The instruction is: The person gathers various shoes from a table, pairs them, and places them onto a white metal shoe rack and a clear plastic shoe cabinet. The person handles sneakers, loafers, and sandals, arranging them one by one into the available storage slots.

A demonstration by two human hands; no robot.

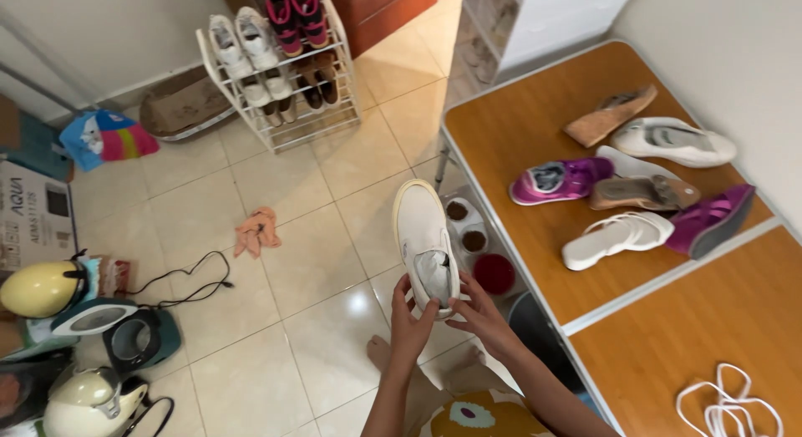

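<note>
I hold a white slip-on shoe (424,241) up over the tiled floor (317,261), heel toward me, toe pointing away. My left hand (409,320) wraps the heel from the left, fingers closed on it; my right hand (483,318) grips the heel's right edge, thumb across the opening. The shoe hides part of a tray of small bowls (476,241) below it, and what fills the bowls is hard to make out. My forearms are cut off by the bottom edge. To my right stands a wooden folding table (518,119) with several loose shoes, a purple sneaker (558,180) among them, and white laces (731,408) at its near corner. A white shoe rack (280,69) stands by the far wall.
</note>
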